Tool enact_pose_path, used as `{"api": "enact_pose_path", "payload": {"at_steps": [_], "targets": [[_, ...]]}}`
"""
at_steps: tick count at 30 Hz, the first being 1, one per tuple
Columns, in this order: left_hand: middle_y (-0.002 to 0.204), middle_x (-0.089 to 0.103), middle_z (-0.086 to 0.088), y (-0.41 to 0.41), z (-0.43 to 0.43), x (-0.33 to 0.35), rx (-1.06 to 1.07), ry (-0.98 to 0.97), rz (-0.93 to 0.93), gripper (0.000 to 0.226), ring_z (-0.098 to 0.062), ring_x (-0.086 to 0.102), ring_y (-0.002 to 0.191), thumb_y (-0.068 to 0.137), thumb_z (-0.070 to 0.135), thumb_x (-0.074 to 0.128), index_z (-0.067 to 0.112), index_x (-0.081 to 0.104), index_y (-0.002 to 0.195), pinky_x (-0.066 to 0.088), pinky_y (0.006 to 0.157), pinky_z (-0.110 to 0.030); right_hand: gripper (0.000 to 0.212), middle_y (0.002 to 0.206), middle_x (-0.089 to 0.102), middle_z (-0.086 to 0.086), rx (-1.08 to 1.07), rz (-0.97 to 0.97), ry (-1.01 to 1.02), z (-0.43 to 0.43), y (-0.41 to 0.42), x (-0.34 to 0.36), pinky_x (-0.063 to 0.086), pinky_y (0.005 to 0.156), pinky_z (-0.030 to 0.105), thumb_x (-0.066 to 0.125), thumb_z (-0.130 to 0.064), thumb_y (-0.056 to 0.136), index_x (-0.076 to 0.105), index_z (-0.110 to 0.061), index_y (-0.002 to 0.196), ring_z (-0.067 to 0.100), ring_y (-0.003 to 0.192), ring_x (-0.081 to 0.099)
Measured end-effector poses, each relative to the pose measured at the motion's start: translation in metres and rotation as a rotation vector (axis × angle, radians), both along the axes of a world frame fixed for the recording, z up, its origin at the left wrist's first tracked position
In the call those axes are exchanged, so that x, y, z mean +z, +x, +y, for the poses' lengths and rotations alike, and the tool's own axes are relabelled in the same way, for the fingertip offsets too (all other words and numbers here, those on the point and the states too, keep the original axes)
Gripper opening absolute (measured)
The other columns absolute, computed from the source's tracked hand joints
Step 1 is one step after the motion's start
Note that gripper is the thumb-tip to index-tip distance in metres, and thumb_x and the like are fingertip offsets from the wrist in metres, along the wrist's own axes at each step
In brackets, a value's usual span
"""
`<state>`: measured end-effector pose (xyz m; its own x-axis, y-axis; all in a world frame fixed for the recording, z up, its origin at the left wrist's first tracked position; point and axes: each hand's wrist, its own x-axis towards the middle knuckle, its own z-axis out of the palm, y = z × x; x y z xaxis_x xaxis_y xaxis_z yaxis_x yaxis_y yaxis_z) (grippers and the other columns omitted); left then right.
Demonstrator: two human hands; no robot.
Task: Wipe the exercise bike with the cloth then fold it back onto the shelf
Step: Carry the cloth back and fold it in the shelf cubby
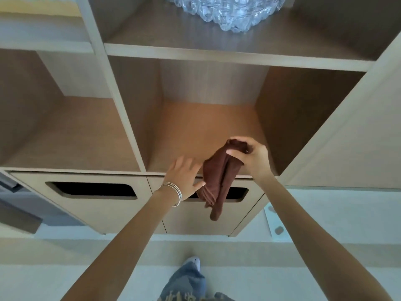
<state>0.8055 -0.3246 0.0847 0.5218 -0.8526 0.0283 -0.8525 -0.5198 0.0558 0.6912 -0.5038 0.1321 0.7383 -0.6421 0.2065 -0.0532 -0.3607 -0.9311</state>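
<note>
Your cloth [219,177]: dark brown
The shelf [195,131] before you: tan woodgrain, paler edges
Your bangles [173,192]: silver
Your trousers [184,281]: faded blue-grey

We see a big wooden shelf [217,55] with open boxes side by side. On its top board sits a bumpy clear glass thing [225,11], and we see only its bottom part. The middle box [206,127] has a warm brown bottom, and so does the left box [71,135]. Under the boxes are two light doors [91,211], each with a long dark hole. The shelf stands on a pale floor [303,268], where a shoe [192,262] stands too
</note>
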Motion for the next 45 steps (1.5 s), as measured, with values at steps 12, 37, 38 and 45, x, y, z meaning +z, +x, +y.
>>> {"api": "enact_pose_path", "payload": {"at_steps": [12,37,38,45], "targets": [[0.150,0.028,-0.007,0.091,-0.030,0.008,0.045,0.036,0.025,0.063,-0.032,0.012,0.143,0.090,0.053,0.043,0.026,0.025,0.144,0.024,0.113,-0.047,0.040,0.102,0.067,0.003,-0.177,0.187,0.042,-0.065,0.116,-0.012,0.052,0.091,0.035,0.081,-0.012,0.069,0.068,-0.013,0.107,0.014,0.094,0.060],[0.154,0.025,0.003,0.084,-0.089,-0.047,-0.252,0.021,0.198,0.055,-0.018,0.023,0.140,0.091,0.017,0.052,0.022,0.032,0.143,0.024,0.116,-0.033,0.020,0.110,0.069,0.003,0.220,0.525,-0.422,-0.045,0.052,-0.083,0.042,0.091,0.015,0.066,-0.008,0.083,0.072,-0.012,0.103,0.017,0.100,0.063],[0.154,0.024,0.003,0.086,-0.090,-0.048,-0.237,0.032,0.202,0.057,-0.019,0.024,0.140,0.091,0.019,0.053,0.023,0.031,0.143,0.025,0.115,-0.035,0.022,0.114,0.067,0.002,0.263,0.592,-0.479,-0.042,0.052,-0.086,0.044,0.095,0.023,0.064,-0.012,0.085,0.070,-0.013,0.106,0.017,0.104,0.062],[0.152,0.027,0.000,0.110,-0.065,-0.045,-0.125,0.065,0.167,0.056,-0.021,0.025,0.139,0.091,0.026,0.053,0.021,0.031,0.143,0.023,0.116,-0.034,0.018,0.106,0.068,0.002,0.094,0.627,-0.479,-0.041,0.075,-0.078,0.053,0.082,0.041,0.056,-0.020,0.090,0.069,-0.019,0.102,0.025,0.097,0.063]]}}
